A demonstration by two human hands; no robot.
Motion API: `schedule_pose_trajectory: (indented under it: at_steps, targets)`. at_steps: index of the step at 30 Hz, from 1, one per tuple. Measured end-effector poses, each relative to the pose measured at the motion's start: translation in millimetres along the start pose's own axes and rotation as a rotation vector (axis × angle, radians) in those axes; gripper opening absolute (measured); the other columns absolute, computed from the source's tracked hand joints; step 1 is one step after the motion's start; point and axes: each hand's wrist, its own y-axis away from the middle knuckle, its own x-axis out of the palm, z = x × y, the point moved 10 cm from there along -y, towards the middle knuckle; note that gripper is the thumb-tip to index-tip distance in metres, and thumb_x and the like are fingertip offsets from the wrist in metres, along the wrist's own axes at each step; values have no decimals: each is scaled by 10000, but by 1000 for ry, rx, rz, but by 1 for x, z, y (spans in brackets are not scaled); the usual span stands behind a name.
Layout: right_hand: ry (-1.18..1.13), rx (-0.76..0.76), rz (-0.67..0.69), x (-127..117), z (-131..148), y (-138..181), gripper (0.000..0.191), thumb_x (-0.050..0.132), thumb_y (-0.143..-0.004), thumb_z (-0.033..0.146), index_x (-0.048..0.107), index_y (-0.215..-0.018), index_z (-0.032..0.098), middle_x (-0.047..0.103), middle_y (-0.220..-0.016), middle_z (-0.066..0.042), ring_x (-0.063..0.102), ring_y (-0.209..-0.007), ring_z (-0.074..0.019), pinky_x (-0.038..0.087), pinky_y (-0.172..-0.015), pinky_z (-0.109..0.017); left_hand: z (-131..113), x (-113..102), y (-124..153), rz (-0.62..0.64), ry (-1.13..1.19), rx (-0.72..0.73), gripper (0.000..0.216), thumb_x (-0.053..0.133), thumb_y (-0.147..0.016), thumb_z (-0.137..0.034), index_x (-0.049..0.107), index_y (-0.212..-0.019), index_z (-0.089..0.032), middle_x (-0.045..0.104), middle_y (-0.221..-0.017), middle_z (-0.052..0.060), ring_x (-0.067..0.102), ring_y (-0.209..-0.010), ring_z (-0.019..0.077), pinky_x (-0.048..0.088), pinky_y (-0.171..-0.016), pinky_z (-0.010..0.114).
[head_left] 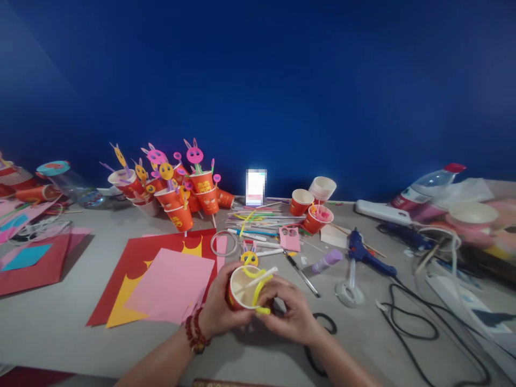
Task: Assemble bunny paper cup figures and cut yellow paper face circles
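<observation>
My left hand [220, 309] is wrapped round an orange paper cup [241, 287], tilted so its white inside faces me. A white stick and a yellow paper face stand in the cup. My right hand [291, 314] pinches a bent yellow straw [260, 290] at the cup's rim, fingers closed on it. A beaded bracelet sits on my left wrist. Both hands hover just above the grey table [56, 333].
Red, yellow and pink paper sheets [169, 285] lie left of the cup. Finished decorated cups [181, 193] stand behind. Straws and pens [258, 220], a blue glue gun [365, 255] with black cord, tape rolls, a purple glue stick [327, 262], stacked cups and a bottle crowd the right.
</observation>
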Motion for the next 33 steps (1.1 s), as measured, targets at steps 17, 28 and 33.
schedule_pose_trajectory:
  at_steps: [17, 28, 33]
  targets:
    - [0, -6, 3, -1, 0, 1, 95, 708, -806, 175, 634, -848, 218, 663, -757, -15, 613, -663, -131, 497, -596, -208, 0, 1, -1, 8, 20, -10, 756, 832, -624, -271, 456, -1280, -256, 593, -1190, 80, 631, -1056, 284, 529, -919, 432]
    - [29, -18, 3, -2, 1, 3, 106, 720, -806, 196, 649, -881, 221, 704, -783, -27, 657, -734, -156, 531, -686, -249, -1, -1, -1, -11, 8, 6, 747, 821, -639, -302, 449, -1285, -251, 576, -1195, 88, 621, -1068, 291, 526, -929, 449]
    - [46, -9, 10, -1, 1, 3, 71, 702, -827, 224, 644, -866, 217, 714, -787, -42, 677, -770, -176, 546, -726, -284, -2, 0, -2, -1, 29, 3, 735, 814, -650, -328, 449, -1283, -246, 584, -1193, 94, 629, -1062, 297, 537, -914, 455]
